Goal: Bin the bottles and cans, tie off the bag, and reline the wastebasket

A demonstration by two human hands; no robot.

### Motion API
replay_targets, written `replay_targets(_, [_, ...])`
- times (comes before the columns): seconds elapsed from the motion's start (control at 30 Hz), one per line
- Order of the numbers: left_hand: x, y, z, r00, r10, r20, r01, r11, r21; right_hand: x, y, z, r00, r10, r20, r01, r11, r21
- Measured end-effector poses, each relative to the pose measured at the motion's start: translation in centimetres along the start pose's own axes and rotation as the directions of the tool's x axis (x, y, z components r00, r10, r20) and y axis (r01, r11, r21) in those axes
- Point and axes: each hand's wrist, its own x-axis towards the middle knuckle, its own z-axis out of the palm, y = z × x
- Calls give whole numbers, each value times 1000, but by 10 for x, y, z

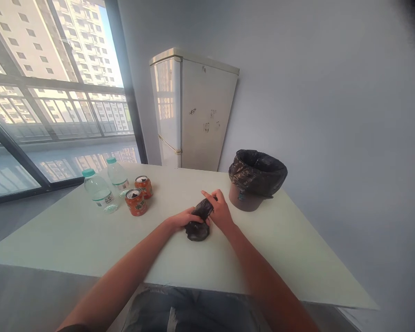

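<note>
A roll of black plastic garbage bags (pixel 198 232) is held between my two hands over the front middle of the table. My left hand (pixel 183 218) is closed around its lower part, thumb laid across it. Higher up, my right hand (pixel 221 210) grips the upper end of the roll, with the index finger stretched out to the left. Some of its fingers are hidden behind the plastic. To the right of my hands stands a brownish trash bin (pixel 244 200), lined with a black garbage bag (pixel 259 177) folded over its rim.
Two orange drink cans (pixel 136 205) stand left of my hands on the white table (pixel 166 263). Behind them are two clear plastic bottles with teal caps (pixel 102 196). A white refrigerator (pixel 207 115) stands past the far edge, with a large window (pixel 65 92) at left.
</note>
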Motion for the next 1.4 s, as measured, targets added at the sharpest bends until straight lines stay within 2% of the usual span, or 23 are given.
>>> replay_targets(0.07, [1, 1, 1, 999, 36, -26, -37, 998, -52, 1, -3, 3, 977, 150, -151, -132, 984, 122])
replay_targets(0.1, [1, 2, 1, 998, 54, -41, -57, 995, -78, 2, -4, 5, 949, 250, -192, -206, 954, 219])
replay_targets(0.13, [1, 2, 1, 996, 69, -56, -74, 992, -99, 4, -5, 6, 917, 354, -185, -275, 894, 353])
replay_targets(0.17, [2, 3, 2, 994, 80, -69, -88, 989, -120, 5, -5, 6, 887, 445, -118, -330, 793, 512])
replay_targets(0.2, [2, 4, 2, 993, 87, -79, -97, 986, -139, 6, -5, 6, 867, 499, -4, -368, 645, 670])
replay_targets(0.23, [2, 5, 2, 992, 88, -85, -100, 983, -152, 7, -5, 5, 857, 497, 134, -394, 467, 791])
replay_targets(0.3, [3, 5, 3, 995, 66, -74, -77, 985, -156, 7, -8, 4, 849, 382, 365, -450, 158, 879])
replay_targets(0.33, [3, 5, 4, 997, 45, -57, -53, 988, -148, 6, -11, 4, 842, 310, 442, -484, 71, 872])
replay_targets(0.37, [4, 4, 4, 999, 18, -37, -23, 990, -137, 4, -15, 4, 831, 252, 496, -518, 29, 855])
replay_targets(0.43, [4, 3, 5, 999, -35, 1, 35, 993, -110, 1, -24, 8, 809, 228, 542, -560, 18, 828])
replay_targets(0.5, [4, 1, 4, 997, -70, 32, 72, 993, -91, -1, -30, 15, 796, 312, 519, -551, 18, 834])
replay_targets(0.6, [5, 1, 2, 994, -90, 69, 96, 992, -78, -2, -31, 28, 756, 483, 441, -484, -40, 874])
replay_targets(0.67, [6, 0, 0, 995, -79, 68, 84, 994, -73, 0, -27, 31, 732, 545, 409, -442, -76, 894])
replay_targets(0.73, [7, -2, -2, 996, -66, 57, 70, 995, -66, 3, -22, 28, 732, 563, 384, -398, -105, 911])
replay_targets(0.83, [9, -5, -3, 995, -79, 66, 83, 995, -50, 6, -19, 16, 784, 511, 353, -328, -142, 934])
replay_targets(0.9, [9, -6, -3, 992, -94, 81, 98, 994, -46, 6, -21, 8, 829, 454, 328, -308, -119, 944])
replay_targets(1.07, [10, -10, -6, 991, -113, 70, 118, 991, -68, 2, -30, 5, 904, 280, 323, -344, 30, 938])
replay_targets(1.17, [12, -12, -8, 990, -128, 55, 132, 989, -72, 1, -29, 8, 923, 179, 342, -370, 158, 916])
replay_targets(1.23, [13, -12, -9, 991, -126, 45, 129, 988, -80, 2, -27, 9, 929, 155, 336, -364, 213, 907])
replay_targets(1.33, [14, -9, -10, 994, -102, 39, 106, 988, -110, 3, -22, 4, 937, 149, 317, -338, 147, 930])
replay_targets(1.4, [15, -7, -10, 996, -84, 40, 89, 988, -128, 4, -20, 2, 925, 123, 358, -370, 87, 925])
